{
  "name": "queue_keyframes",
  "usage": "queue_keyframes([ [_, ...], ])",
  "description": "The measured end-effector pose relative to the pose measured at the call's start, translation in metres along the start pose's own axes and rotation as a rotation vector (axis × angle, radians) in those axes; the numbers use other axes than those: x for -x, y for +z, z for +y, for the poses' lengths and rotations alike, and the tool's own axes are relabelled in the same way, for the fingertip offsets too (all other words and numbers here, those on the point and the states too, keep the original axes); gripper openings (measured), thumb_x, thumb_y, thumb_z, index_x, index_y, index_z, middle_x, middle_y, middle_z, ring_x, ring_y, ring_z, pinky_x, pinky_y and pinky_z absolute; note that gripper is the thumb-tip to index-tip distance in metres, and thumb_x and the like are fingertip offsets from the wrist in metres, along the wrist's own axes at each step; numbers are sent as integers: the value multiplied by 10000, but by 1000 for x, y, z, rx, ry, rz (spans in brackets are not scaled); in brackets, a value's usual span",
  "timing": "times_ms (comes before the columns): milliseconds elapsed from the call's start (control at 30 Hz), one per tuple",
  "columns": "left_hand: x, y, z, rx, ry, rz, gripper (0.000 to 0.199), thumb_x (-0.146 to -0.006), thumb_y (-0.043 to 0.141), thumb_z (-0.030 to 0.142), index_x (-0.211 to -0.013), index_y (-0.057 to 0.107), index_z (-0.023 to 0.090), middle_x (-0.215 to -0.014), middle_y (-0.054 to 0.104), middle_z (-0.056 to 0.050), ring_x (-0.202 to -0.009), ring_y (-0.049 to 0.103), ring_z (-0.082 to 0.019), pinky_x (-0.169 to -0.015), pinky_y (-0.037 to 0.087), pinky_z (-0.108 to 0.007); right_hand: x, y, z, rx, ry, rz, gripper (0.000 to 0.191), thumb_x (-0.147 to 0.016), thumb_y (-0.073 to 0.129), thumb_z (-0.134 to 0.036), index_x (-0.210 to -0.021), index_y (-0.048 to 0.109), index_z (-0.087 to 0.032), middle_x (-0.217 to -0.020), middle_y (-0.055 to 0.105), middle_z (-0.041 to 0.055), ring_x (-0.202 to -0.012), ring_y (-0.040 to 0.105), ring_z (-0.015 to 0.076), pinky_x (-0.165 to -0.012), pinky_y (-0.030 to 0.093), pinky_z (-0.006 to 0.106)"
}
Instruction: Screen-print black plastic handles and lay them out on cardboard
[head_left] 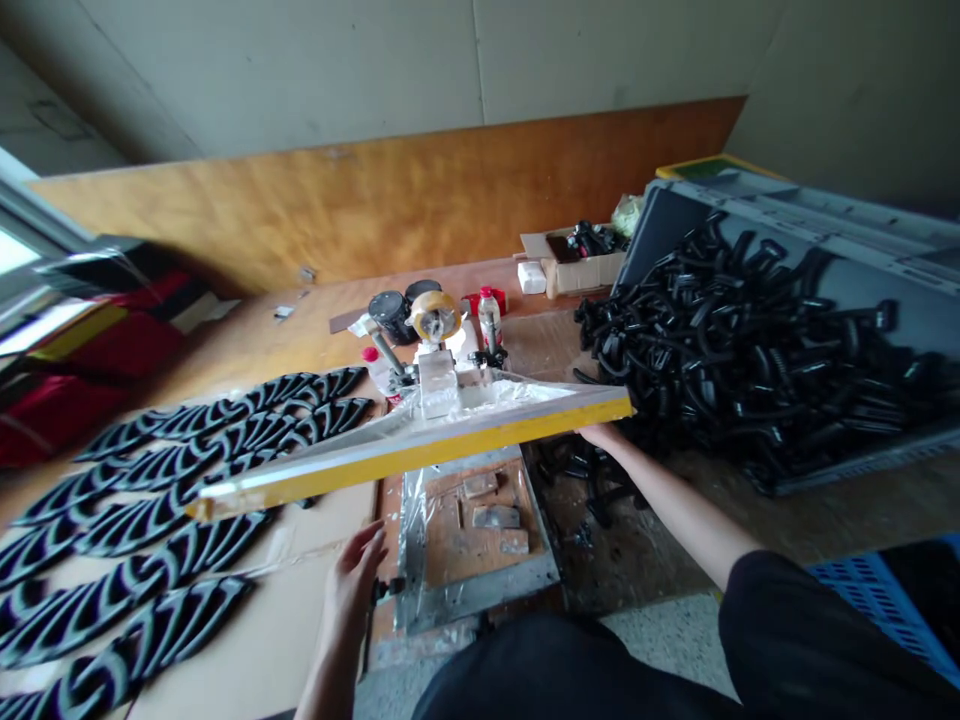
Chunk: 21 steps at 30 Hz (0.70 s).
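Observation:
A raised frame with a yellow front edge (420, 455) slants across the middle, with clear film and metal clamps behind it. My right hand (598, 434) is at the underside of its right end; its fingers are hidden by the edge, so I cannot tell whether they grip it. My left hand (361, 555) is open and holds nothing, fingers slightly bent, beside a black knob (388, 588). Below the raised frame lies a flat metal base frame (480, 592), with several small blocks (496, 517) inside it. Loose black curved parts (592, 480) lie near my right forearm.
A grey crate (802, 225) heaped with black curved parts (720, 340) stands right. Rows of black finned parts (135, 500) lie on cardboard (292, 610) at left. Behind are a tape roll (435, 318), black tubs (390, 318), a red-capped bottle (489, 318) and a carton (581, 275).

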<state>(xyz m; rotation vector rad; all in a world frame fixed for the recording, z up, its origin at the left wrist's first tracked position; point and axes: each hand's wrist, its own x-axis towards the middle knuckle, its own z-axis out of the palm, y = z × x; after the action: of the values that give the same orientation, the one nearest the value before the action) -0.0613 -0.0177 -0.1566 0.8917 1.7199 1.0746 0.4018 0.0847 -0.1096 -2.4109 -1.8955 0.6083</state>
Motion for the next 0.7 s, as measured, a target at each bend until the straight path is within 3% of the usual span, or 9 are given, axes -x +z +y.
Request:
queue_keyframes([
  [267,-5,6,-8,65,-34,-22,532,-580,797,557,-963,717,197,-1070,714,-54,-996,671,-224,-838,570,-316,42,20,62,189,131,77,361,-975,367,-420,-1082,686,-290,-947,724,83,-918,665,252,-760,448,329],
  [367,-6,14,-5,62,-26,-61,557,-601,788,552,-1000,704,174,-1082,705,-75,-992,665,-224,-864,558,-332,50,28,59,205,210,146,347,-975,364,-432,-1104,651,-287,-957,709,81,-843,666,241,-678,436,313],
  [500,-4,21,10,38,20,-92,550,-664,746,552,-1047,685,162,-1116,691,-92,-987,657,-221,-907,536,-359,52,26,38,198,229,333,335,-978,332,-274,-1183,593,-234,-1092,645,118,-865,650,236,-664,435,304],
  [600,2,21,31,59,62,-84,542,-657,744,557,-1015,691,154,-1096,698,-101,-978,655,-227,-879,539,-345,63,30,7,178,-24,383,385,-967,276,-164,-1233,553,-141,-1156,594,166,-958,619,245,-754,451,313],
  [700,7,23,65,104,136,-81,544,-662,737,560,-1008,687,143,-1053,710,-107,-934,665,-218,-830,542,-321,87,47,-40,114,-517,241,434,-966,272,-129,-1320,517,-186,-1196,584,122,-1047,575,217,-867,446,299],
])
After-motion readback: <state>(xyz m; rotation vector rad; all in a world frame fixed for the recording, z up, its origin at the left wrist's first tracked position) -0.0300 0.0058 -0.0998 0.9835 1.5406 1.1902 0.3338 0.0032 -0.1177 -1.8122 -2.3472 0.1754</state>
